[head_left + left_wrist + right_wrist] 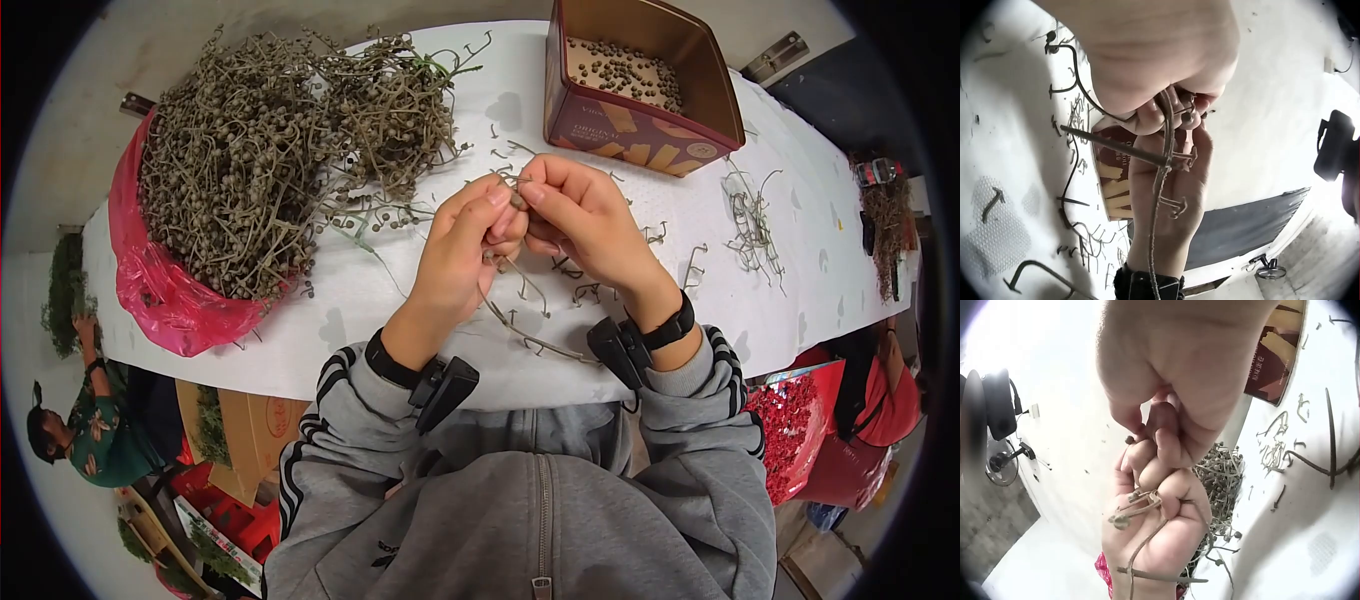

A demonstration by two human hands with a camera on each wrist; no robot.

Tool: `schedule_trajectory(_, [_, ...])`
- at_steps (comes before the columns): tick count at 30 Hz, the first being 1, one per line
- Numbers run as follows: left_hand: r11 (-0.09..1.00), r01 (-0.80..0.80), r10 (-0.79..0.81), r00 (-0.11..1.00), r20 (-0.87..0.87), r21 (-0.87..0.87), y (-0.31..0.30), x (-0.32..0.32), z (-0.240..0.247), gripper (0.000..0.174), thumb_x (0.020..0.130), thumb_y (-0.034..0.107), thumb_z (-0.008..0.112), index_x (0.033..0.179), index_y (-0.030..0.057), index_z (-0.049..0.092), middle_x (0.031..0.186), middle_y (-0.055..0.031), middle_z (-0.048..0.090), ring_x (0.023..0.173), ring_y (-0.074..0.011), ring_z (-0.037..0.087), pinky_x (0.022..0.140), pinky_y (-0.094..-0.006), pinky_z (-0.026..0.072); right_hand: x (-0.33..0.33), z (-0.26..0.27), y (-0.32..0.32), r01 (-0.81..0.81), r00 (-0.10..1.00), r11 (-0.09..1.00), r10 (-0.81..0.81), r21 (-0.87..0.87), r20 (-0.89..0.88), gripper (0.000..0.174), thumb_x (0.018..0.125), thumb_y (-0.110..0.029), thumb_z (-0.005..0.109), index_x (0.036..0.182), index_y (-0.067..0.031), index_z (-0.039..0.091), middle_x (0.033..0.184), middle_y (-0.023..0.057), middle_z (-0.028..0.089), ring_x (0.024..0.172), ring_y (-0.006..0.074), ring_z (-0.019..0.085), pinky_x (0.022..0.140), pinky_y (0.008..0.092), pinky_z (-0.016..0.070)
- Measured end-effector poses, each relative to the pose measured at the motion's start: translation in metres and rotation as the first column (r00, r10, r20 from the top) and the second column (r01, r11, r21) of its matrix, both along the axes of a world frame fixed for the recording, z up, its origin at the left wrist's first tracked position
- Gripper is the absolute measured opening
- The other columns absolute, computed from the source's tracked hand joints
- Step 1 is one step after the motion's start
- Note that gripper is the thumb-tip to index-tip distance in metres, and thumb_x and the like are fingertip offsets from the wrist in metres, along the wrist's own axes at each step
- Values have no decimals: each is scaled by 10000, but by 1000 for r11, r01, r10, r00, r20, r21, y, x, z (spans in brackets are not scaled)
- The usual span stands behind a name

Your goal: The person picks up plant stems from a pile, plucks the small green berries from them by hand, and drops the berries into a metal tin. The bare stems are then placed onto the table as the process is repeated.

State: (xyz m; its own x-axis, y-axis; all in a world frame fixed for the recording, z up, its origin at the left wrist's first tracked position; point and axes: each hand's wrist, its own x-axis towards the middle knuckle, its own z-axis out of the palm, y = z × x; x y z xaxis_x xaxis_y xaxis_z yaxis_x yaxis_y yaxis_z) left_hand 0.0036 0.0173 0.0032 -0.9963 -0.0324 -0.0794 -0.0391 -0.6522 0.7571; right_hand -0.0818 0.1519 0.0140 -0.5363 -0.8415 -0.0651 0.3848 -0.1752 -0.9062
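Observation:
My left hand (462, 245) grips a brown dried stem (1157, 215), whose bare end and small side stalks hang out below the curled fingers. Against it, fingertip to fingertip, my right hand (590, 222) pinches with thumb and forefinger at a small round seed pod (1129, 440); the fingers hide part of it. More stalks, one with a pale seed pod (1121, 521), stick out of the left hand in the right wrist view. Left of the hands, a big heap of dried stems (240, 160) thick with round pods fills a pink plastic bag (150, 290).
A dark red tin (640, 135) with loose pods inside stands beyond the hands. Bare stem scraps (585, 290) lie under and around them, with a small pile of stripped stalks (755, 225) to the right. Another person (95, 430) works at the table's left end.

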Motion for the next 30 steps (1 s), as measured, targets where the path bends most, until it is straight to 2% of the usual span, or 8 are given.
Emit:
schedule_trajectory(7, [990, -74, 77, 997, 16, -121, 3, 0, 2, 287, 963, 225, 398, 707, 115, 330, 619, 11, 367, 510, -67, 277, 473, -220, 278, 11, -3, -3, 82, 997, 993, -82, -90, -4, 161, 984, -139, 401, 884, -33, 469, 756, 10, 475, 560, 45, 348, 499, 205, 328])
schedule_trajectory(11, [997, -7, 20, 986, -166, 74, 2, 0, -2, 254, 968, 191, 415, 745, 72, 390, 677, 11, 374, 575, -71, 311, 519, -210, 290, 7, -7, -2, 139, 990, 980, -132, -142, 60, 134, 970, -121, 374, 919, -31, 458, 777, 18, 443, 578, 59, 339, 510, 209, 323])
schedule_trajectory(15, [982, -98, 70, 983, -168, -161, 9, 2, 1, 256, 983, 182, 395, 758, 62, 409, 688, 5, 400, 592, -59, 336, 538, -205, 327, 3, -3, -3, 133, 986, 976, -112, -172, 127, 122, 955, -116, 365, 941, -35, 455, 784, 18, 414, 613, 72, 343, 535, 205, 324])
schedule_trajectory(18, [860, -204, 162, 978, -128, -468, 6, 3, 7, 244, 989, 161, 403, 794, 27, 460, 727, -5, 453, 614, -44, 363, 552, -201, 346, 4, 1, -6, 174, 973, 978, -153, -118, 174, 129, 956, -127, 364, 956, -36, 456, 779, 15, 409, 637, 71, 348, 552, 194, 322])
schedule_trajectory(22, [849, -234, 215, 972, -95, -474, 9, 0, 14, 225, 985, 147, 437, 834, -1, 516, 739, 7, 483, 620, -31, 370, 546, -202, 344, 3, 0, -6, 95, 951, 985, -47, -146, 305, 110, 956, -121, 427, 1000, -35, 479, 782, 4, 423, 673, 51, 366, 587, 175, 334])
schedule_trajectory(23, [849, -236, 217, 972, -95, -473, 8, 0, 12, 225, 985, 147, 437, 834, -1, 516, 739, 7, 483, 620, -31, 370, 546, -202, 344, 6, 0, -7, 128, 989, 989, -121, -75, 87, 106, 949, -109, 452, 1013, -32, 485, 784, 0, 436, 675, 45, 372, 591, 174, 340])
schedule_trajectory(25, [791, -250, 233, 967, -103, -558, 4, -1, 6, 222, 979, 156, 460, 850, -7, 539, 722, 20, 484, 612, -28, 367, 532, -202, 329, 10, -1, -9, 235, 910, 971, -208, 34, -359, 120, 936, -85, 504, 1039, -24, 498, 787, -9, 460, 681, 35, 384, 597, 173, 351])
schedule_trajectory(30, [708, -219, 198, 974, -110, -671, 2, 1, 1, 260, 981, 224, 446, 811, 56, 549, 671, 58, 431, 594, -12, 328, 512, -173, 249, 3, -5, -4, 281, 899, 956, -229, 90, -374, 157, 911, -67, 568, 1047, -18, 507, 777, -21, 471, 669, 34, 390, 601, 183, 363])
